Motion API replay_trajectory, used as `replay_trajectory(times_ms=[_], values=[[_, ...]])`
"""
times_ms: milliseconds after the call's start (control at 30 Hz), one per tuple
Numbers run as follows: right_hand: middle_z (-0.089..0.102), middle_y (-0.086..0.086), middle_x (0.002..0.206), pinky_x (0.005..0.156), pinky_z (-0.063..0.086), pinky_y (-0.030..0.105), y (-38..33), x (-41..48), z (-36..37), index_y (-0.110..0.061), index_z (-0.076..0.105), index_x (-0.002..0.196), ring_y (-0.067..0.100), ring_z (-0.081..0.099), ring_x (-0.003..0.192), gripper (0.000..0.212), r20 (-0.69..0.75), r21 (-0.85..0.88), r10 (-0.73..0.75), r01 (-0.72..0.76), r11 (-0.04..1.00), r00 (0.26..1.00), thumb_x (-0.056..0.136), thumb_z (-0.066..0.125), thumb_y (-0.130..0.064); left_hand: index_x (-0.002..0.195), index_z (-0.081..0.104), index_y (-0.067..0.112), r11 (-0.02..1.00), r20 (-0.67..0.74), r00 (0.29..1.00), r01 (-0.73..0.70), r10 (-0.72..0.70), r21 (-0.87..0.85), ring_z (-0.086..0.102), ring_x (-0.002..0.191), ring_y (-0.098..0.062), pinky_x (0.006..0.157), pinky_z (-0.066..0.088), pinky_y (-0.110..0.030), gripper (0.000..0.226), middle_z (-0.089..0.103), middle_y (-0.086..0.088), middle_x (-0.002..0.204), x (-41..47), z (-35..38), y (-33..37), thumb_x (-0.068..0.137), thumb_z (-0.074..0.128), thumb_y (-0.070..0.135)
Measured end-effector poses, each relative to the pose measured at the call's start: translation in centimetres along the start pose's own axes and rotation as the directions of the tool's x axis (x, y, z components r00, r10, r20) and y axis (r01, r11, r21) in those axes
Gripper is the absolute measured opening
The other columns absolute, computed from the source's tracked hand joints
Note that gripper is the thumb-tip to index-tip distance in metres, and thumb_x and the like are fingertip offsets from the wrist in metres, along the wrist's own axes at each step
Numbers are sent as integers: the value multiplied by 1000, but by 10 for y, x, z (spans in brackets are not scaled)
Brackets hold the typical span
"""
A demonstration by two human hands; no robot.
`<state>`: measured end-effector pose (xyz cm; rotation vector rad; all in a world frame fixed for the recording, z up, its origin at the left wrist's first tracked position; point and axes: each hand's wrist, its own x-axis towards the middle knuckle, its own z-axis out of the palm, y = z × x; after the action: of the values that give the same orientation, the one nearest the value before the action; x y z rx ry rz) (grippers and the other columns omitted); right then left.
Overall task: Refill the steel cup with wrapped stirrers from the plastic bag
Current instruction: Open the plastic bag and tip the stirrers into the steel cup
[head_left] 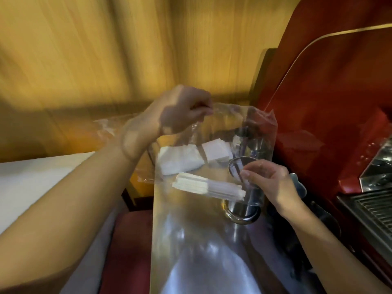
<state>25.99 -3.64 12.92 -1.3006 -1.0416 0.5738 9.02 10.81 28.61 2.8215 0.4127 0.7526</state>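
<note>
The clear plastic bag (191,219) hangs in front of the person, held up by both bare hands. The left hand (182,111) is closed in a pinch on the bag's upper edge, fingers curled tight over the film. The right hand (269,179), lower and to the right of the bag, has thumb and fingers drawn together on the bag's right edge (whether it also grips something through the film, I cannot tell).

Inside the bag, about mid-height, lies a bundle of wrapped stirrers (209,186), white, stacked flat and lying roughly level, its right end close to the right hand's fingertips.

The steel cup (241,211) stands behind the bag's right edge, just below the right hand; its lower body and base show through the plastic. The cup's mouth is blurred and partly covered, so its contents cannot be read.

Behind the bag, above the stirrers, two stacks of white napkins (180,162) are seen through the film. To the right of the bag stands a red machine (331,102) with a metal drip grille (375,211) at its lower right. Yellow-lit wooden panelling (106,49) rises behind the bag.
</note>
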Motion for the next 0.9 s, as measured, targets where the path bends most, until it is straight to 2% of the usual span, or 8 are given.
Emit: replay_trajectory(times_ms=[133,300,433,533,700,800,900], values=[[72,-12,66,61,48,10,-1,-9,-7,-24,70,69,1,64,64,19,-71,0,-18,18,1000,997,74,71,-5,80,66,10,1000,-22,1000,5,-5,26,61,63,-23,67,52,-44,10,63,-3,62,24,-29,17,85,59,16],[70,-14,60,54,45,7,-6,-22,-13,-21,70,71,-4,62,57,20,-208,-19,-63,61,998,976,74,70,-1,83,65,2,999,-22,999,-31,32,17,62,63,-28,63,51,-35,12,66,-14,69,46,-45,37,88,58,10],[71,-14,63,54,46,9,-14,-32,-25,-24,71,70,-2,62,58,21,-323,-39,-110,103,994,940,74,71,-4,86,66,5,998,-58,997,-56,58,31,63,63,-18,61,50,-28,14,68,-11,72,56,-47,48,89,57,15],[71,-10,65,58,51,15,-19,-42,-35,-24,71,71,6,63,63,16,-401,-5,-89,95,995,912,76,70,-8,85,66,5,997,-70,995,-72,69,-37,63,61,-15,59,50,-26,13,67,-9,70,62,-48,55,89,58,14],[72,-9,68,59,50,13,-26,-67,-51,-24,71,72,4,63,63,21,-527,-25,-155,167,986,835,77,67,-5,87,66,3,985,-73,993,-103,94,-135,62,58,-11,56,50,-21,13,67,-5,69,72,-48,70,88,59,15],[70,-12,64,54,50,13,-35,-79,-59,-23,70,69,2,62,61,26,-588,-31,-177,197,980,790,79,64,0,86,66,8,973,-88,990,-123,108,-196,61,56,-6,53,48,-16,10,66,-3,68,79,-44,80,88,60,15],[70,-12,63,49,49,15,-45,-88,-74,-24,70,67,2,60,59,26,-631,-24,-166,195,980,758,80,64,-2,87,65,5,963,-100,986,-154,135,-222,60,57,-9,55,49,-19,11,65,-3,67,88,-40,91,88,60,14]])
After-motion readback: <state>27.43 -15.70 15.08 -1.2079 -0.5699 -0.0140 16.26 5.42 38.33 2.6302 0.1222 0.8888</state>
